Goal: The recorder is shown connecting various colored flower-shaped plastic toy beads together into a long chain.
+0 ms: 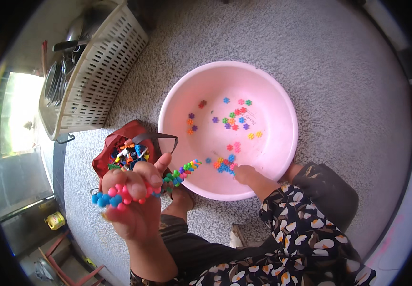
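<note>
My left hand [137,200] is raised in front of me, closed around a long chain of flower-shaped plastic pieces [118,194]. Blue and pink pieces stick out on one side of the fist; the other end [183,174] runs through green, purple and mixed colours, toward the basin. Inside the pink basin [289,114], my right hand [249,178] reaches down at the near side. Its fingertips are pressed together against a small heap of flower pieces [224,165], and what lies between them is hidden. More loose flower pieces [237,114] are scattered over the basin floor.
Left of the basin, a red bag [102,159] with a dark strap holds mixed small toys. A white slotted basket [103,71] with metal utensils stands at the upper left. A yellow container [55,220] and a reddish wooden frame [55,267] are at the lower left.
</note>
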{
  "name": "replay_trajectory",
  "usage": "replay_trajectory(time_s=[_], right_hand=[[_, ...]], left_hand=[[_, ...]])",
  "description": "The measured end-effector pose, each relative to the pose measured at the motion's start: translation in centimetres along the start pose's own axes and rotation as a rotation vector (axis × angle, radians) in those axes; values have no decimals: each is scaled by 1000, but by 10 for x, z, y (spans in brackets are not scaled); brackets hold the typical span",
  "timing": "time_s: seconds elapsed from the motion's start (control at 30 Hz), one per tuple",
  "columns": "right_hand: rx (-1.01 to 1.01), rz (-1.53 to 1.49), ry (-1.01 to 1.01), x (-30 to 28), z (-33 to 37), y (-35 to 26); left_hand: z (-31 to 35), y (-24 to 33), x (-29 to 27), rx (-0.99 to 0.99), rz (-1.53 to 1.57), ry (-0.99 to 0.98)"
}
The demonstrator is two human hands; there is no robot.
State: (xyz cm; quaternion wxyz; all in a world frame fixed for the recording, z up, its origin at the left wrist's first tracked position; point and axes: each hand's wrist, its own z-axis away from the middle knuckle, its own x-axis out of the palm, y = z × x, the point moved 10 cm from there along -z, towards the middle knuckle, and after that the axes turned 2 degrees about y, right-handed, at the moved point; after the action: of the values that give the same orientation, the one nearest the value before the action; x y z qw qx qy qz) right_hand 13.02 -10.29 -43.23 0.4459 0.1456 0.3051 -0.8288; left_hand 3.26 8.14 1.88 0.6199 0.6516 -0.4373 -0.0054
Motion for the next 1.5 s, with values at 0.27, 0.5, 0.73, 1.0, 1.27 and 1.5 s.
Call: replay_trajectory(time_s=[0.27, 0.5, 0.73, 1.0, 1.27, 1.5], right_hand=[[120, -1115, -102, -73, 33, -24], [-233, -1715, -112, -211, 127, -107], [-266, -1656, 134, -288, 221, -144], [-468, -1684, 160, -320, 250, -164], [-620, -1454, 387, -353, 274, -155], [-579, -1149, 693, -356, 313, -143]], left_hand=[[-2, 11, 9, 28, -79, 6], [0, 6, 27, -105, -78, -65], [4, 6, 35, -101, -51, -61], [4, -15, 33, -145, -11, -118], [5, -40, 41, -272, 117, -127], [3, -53, 62, -318, 35, -227]])
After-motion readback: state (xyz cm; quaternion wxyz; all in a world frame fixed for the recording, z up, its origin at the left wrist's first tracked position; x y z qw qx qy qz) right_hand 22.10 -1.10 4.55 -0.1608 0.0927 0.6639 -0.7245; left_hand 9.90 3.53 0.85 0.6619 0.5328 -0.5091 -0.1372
